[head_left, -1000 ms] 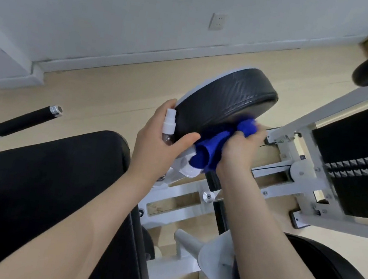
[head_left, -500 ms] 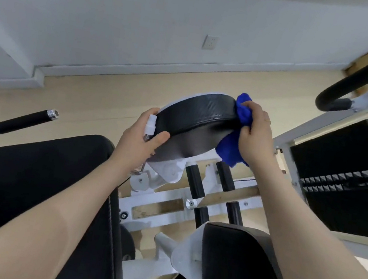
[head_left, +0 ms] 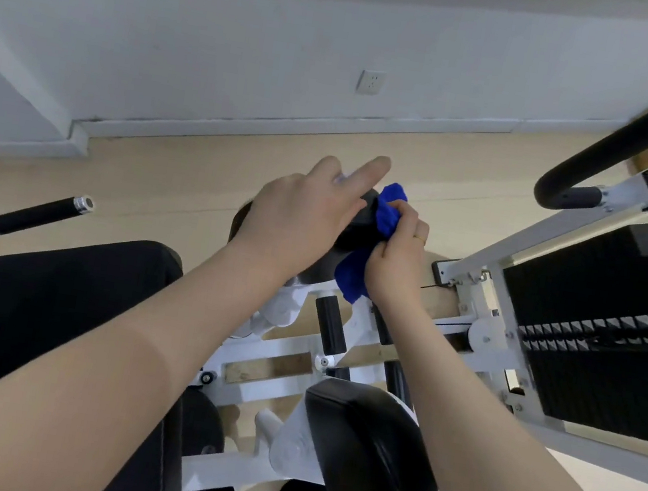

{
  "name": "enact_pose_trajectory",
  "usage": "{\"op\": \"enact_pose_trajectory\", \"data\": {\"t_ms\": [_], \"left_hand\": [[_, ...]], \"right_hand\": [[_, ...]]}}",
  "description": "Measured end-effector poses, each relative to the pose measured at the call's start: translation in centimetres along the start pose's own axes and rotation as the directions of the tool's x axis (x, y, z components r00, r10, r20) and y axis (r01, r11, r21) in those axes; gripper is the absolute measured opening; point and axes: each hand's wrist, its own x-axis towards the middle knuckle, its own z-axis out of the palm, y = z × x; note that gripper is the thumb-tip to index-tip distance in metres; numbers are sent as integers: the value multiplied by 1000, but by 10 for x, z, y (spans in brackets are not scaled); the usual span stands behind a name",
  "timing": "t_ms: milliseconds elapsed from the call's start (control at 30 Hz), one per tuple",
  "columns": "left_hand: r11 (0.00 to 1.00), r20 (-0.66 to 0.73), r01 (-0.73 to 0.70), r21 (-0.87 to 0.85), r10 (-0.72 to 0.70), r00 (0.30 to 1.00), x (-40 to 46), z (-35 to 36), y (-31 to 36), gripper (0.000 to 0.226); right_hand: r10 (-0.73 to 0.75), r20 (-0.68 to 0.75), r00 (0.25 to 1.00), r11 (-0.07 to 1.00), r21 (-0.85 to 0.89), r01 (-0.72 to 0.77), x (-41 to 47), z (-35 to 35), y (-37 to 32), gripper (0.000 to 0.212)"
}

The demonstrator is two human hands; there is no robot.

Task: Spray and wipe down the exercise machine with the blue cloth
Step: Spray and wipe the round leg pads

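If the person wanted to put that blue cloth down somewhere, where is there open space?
The big black seat pad at lower left is bare, bordered by the left forearm and the handle. The floor below the wall is open too. Around the round pad, both hands crowd.

A gym room; a white-framed exercise machine fills the view, its black weight stack at the right; left of the stack sit black padded seats and a foam-gripped handle; behind the machine, pale wooden floor meets a white wall bearing a socket.
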Motion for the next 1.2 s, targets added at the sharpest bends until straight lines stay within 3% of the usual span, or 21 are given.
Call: {"op": "enact_pose_trajectory", "data": {"t_ms": [67, 133, 233, 467, 667, 733, 867, 933, 1033, 1133, 1200], "left_hand": [[997, 187, 71, 3, -70, 980, 13, 0, 7, 38], [997, 249, 81, -12, -75, 965, 18, 1, 11, 35], [997, 241, 77, -33, -67, 968, 12, 5, 9, 31], [964, 139, 226, -141, -207, 968, -24, 10, -40, 33], [808, 165, 452, -377, -421, 892, -41, 26, -73, 23], [791, 185, 440, -424, -400, 898, -37, 24, -72, 39], [811, 373, 375, -450, -210, 904, -19, 14, -64, 106], [833, 453, 382, -400, -183, 873, -9, 17, -67, 97], [872, 455, 337, -356, -153, 877, 2, 21, -67, 54], [876, 463, 326, -355, -138, 876, 6, 22, -63, 60], [872, 463, 336, -356, -148, 874, 6, 22, -60, 63]], "right_hand": [[5, 15, 1000, 1000, -15, -5, 2, -4, -1, 56], [14, 18, 1000, 1000, -14, -14, 2, -6, -1, 56], [15, -3, 1000, 1000, -18, -15, 0, -7, 2, 54], [49, -37, 998, 998, -26, -50, -5, -10, 9, 49], [52, -60, 997, 999, -5, -53, -9, -9, 8, 50], [67, -46, 997, 998, 1, -67, -8, -9, 6, 52], [116, -68, 991, 993, 44, -113, -4, -12, -2, 49], [38, -120, 992, 998, -36, -43, -4, -15, -8, 46], [-227, -91, 970, 953, -226, 202, -5, -13, -31, 49], [-476, 61, 877, 804, -374, 462, 3, -11, -43, 48], [-430, 47, 902, 847, -326, 421, 16, -17, -26, 47]]}}
